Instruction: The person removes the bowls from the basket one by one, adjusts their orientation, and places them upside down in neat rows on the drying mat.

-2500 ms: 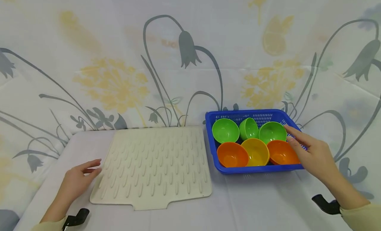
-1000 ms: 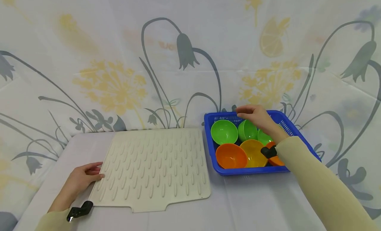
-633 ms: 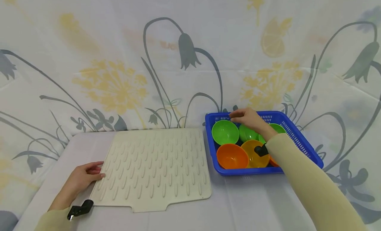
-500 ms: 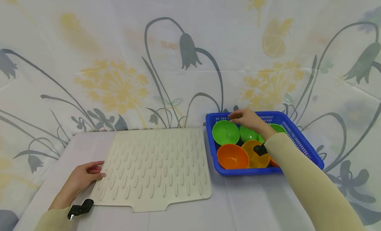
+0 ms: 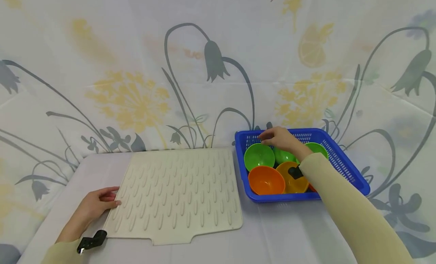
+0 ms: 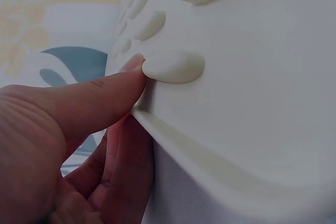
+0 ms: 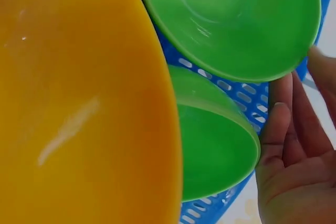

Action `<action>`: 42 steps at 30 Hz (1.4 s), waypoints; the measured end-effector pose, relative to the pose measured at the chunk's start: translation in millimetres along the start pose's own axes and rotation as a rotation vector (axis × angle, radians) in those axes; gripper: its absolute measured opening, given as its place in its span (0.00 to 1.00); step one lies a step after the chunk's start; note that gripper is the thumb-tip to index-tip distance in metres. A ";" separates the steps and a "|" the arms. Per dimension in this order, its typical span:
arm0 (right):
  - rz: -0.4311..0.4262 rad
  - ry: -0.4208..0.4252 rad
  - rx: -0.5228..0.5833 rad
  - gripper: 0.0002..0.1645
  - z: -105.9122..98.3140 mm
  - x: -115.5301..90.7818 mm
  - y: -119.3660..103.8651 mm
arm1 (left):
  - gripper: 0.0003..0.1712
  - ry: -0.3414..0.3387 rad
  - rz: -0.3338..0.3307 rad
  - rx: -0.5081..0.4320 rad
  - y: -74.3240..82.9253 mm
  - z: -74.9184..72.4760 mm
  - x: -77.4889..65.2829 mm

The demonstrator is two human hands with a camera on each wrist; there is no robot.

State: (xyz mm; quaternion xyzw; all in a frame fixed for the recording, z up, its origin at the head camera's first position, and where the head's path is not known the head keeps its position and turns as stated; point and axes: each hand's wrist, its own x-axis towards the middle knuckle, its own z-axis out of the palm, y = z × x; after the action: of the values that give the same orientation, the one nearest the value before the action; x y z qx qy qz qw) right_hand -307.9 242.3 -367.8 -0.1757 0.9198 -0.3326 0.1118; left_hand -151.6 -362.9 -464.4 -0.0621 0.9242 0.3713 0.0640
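Note:
At the left edge of a cream, ridged dish drying mat (image 5: 177, 188), my left hand (image 5: 92, 209) pinches the border, thumb on top and fingers underneath. My right hand (image 5: 281, 139) reaches into the blue basket (image 5: 277, 198) and grips the far rim of the leftmost green bowl (image 5: 259, 157). In the right wrist view its thumb and fingers sit on either side of that green bowl's rim (image 7: 220, 19). A second green bowl (image 7: 215, 150), lying on its side, is beside the fingers. The forearm partly hides the third green bowl (image 5: 318, 147).
In the basket's front row are an orange bowl (image 5: 267, 180), a yellow bowl (image 5: 293, 180) and another orange bowl mostly covered by the sleeve (image 5: 340, 196). A white cloth (image 5: 272, 233) covers the table, and a flower-patterned curtain (image 5: 143, 48) hangs right behind.
My right hand has gone from the basket's right side across to the leftmost green bowl, whose far rim has shifted slightly towards me. My left hand has taken hold of the mat's edge.

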 end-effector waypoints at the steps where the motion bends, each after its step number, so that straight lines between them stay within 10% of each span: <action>1: -0.004 -0.009 -0.001 0.20 0.9 0.3 0.0 | 0.40 -0.001 0.003 0.003 0.2 -0.6 -0.7; 12: -0.042 -0.021 -0.076 0.15 5.6 0.0 2.8 | 0.38 0.005 -0.011 -0.020 3.7 0.1 0.5; 33: 0.006 0.235 -0.165 0.16 -6.7 -12.1 -2.0 | 0.38 0.026 0.006 -0.001 0.4 1.4 1.9; 42: 0.079 0.231 0.022 0.19 -22.9 -28.9 -6.5 | 0.37 0.025 -0.003 -0.020 0.6 3.5 2.0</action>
State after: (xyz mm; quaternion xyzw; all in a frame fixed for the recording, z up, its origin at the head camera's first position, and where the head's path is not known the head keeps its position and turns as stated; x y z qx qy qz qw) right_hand -287.3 262.2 -343.7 -0.0987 0.9291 -0.3559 0.0201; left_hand -153.5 -360.2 -466.8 -0.0685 0.9211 0.3796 0.0524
